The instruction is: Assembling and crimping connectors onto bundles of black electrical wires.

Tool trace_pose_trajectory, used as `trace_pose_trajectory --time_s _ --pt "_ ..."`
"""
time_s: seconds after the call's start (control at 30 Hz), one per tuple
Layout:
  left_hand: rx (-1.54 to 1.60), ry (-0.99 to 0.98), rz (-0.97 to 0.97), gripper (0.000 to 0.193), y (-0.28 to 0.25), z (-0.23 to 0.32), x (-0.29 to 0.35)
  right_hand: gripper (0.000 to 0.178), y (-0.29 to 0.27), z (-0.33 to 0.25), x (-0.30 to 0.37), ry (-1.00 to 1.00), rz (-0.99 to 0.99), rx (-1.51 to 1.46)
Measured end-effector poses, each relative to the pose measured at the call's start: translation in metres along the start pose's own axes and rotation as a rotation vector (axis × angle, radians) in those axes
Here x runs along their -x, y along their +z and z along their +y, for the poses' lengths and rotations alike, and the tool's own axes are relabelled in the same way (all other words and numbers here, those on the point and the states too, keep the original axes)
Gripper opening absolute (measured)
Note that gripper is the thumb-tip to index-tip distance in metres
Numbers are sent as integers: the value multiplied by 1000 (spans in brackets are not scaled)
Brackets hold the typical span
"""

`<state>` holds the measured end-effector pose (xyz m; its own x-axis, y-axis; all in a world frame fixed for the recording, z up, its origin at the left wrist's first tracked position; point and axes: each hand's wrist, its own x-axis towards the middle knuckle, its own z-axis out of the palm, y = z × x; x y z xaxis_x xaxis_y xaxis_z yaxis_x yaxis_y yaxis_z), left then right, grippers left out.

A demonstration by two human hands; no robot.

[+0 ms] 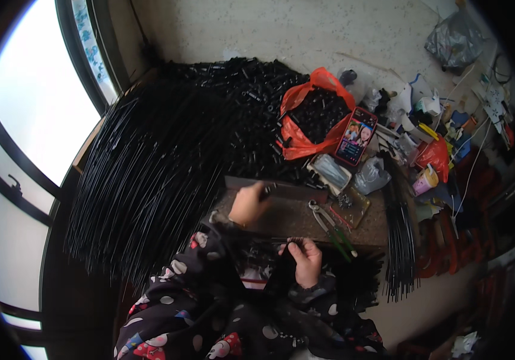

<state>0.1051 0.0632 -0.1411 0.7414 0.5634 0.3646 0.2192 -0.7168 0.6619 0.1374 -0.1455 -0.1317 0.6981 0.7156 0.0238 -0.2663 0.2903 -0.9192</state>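
Note:
My left hand (249, 205), smeared by motion, is over the brown worktop (296, 217), beside a dark upright strip (305, 192). Its fingers are curled around a small black part (268, 190) whose exact kind is unclear. Closer to my body, at the worktop's front edge, my right hand (308, 261) pinches a thin black rod (286, 240) between thumb and fingers. Pincers with green handles (329, 225) lie on the worktop, right of both hands. Behind the strip spreads a heap of small black tubular parts (257, 90).
A big sheaf of long black rods (143, 174) covers the left side. A red plastic bag (296, 144) holds more black parts; a phone (356, 137) leans beside it. Another rod bundle (398, 246) hangs over the right edge. Clutter, including a cup (425, 181), fills the far right.

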Motion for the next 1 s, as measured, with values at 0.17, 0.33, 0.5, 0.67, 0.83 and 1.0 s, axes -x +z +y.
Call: trace_pose_trajectory --time_s 0.17,0.33,0.5,0.67,0.83,1.0 --pt "632 -127 -16 12 -22 20 53 10 9 9 -5 1 -79 13" --pt "1168 -42 76 8 -44 71 52 9 17 19 0 -66 -139 207" --pt "1409 -343 181 14 -55 61 58 7 21 10 6 14 -145 100" --pt "1655 -726 -292 29 -53 33 98 10 31 5 10 111 -37 -119" --pt "1838 -665 -400 24 -45 33 104 17 41 18 16 -66 86 -41" --pt "1791 -666 -369 22 -44 31 101 18 39 21 17 -31 31 -38"
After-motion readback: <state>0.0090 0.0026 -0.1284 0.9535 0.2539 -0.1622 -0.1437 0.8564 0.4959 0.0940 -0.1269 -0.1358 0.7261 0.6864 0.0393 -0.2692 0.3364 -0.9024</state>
